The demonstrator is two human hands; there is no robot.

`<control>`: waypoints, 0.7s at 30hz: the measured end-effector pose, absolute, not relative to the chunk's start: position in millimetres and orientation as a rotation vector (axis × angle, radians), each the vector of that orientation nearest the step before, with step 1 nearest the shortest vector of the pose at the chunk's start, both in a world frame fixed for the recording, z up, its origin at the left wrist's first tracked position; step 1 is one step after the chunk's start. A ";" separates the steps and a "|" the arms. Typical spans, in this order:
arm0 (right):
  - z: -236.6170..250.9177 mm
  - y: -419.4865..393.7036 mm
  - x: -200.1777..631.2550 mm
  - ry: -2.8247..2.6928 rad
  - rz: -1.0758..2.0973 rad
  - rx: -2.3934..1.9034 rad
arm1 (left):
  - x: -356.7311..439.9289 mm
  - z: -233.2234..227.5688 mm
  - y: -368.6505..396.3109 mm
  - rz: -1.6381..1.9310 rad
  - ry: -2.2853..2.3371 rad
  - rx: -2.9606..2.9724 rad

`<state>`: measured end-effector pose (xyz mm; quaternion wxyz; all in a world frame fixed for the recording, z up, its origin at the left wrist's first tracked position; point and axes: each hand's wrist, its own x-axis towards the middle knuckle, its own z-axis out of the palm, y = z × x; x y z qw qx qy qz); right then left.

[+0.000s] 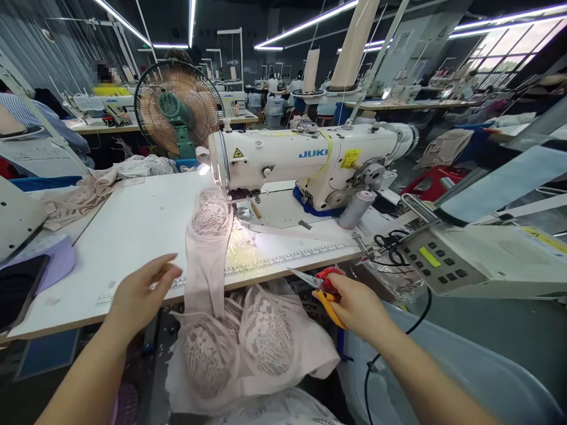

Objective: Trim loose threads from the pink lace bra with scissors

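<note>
My right hand (357, 310) grips a pair of scissors (325, 283) with red and orange handles, just off the table's front edge. The blades point left and look closed or nearly so. My left hand (140, 292) hovers at the front edge with fingers apart and nothing between them. A pale pink lace bra piece (207, 236) lies on the table, its upper end by the needle of a white sewing machine (270, 153). More lace bras (266, 336) hang below the edge, over the lap. Part of that pile is hidden under the table.
A grey thread spool (357, 209) stands right of the machine. The control box (443, 260) juts out at right, above a translucent bin (465, 360). A phone (22, 289) lies at far left. A large fan (177, 106) stands behind the table. Other people sit farther back.
</note>
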<state>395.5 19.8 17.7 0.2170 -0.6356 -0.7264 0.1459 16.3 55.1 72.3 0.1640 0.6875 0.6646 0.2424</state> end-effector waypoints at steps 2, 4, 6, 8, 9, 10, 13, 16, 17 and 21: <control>13.6 19.7 393.9 -1.975 0.480 -1.701 | 26.4 64.2 98.5 0.512 1.805 2.300; 12.5 18.9 388.7 -1.943 0.587 -1.643 | 33.0 55.8 135.3 0.418 1.741 2.409; 12.8 18.9 382.7 -1.911 0.669 -1.606 | 35.7 50.9 159.3 0.323 1.689 2.498; 13.9 20.3 378.2 -1.871 0.713 -1.561 | 35.2 51.3 167.8 0.236 1.656 2.579; 14.7 21.7 376.7 -1.844 0.741 -1.536 | 34.2 53.1 166.3 0.196 1.638 2.615; 15.8 23.4 375.4 -1.810 0.781 -1.510 | 33.2 55.5 161.0 0.156 1.611 2.648; 19.3 29.4 367.7 -1.698 0.982 -1.441 | 34.0 62.6 127.1 0.048 1.486 2.710; 22.0 34.7 347.0 -1.616 1.217 -1.278 | 45.6 65.2 78.9 0.037 1.368 2.726; 23.0 36.1 337.1 -1.603 1.285 -1.199 | 51.2 64.8 63.4 0.141 1.310 2.742; 31.5 39.3 299.2 -1.611 1.597 -0.918 | 66.2 56.5 19.2 0.523 0.989 2.924</control>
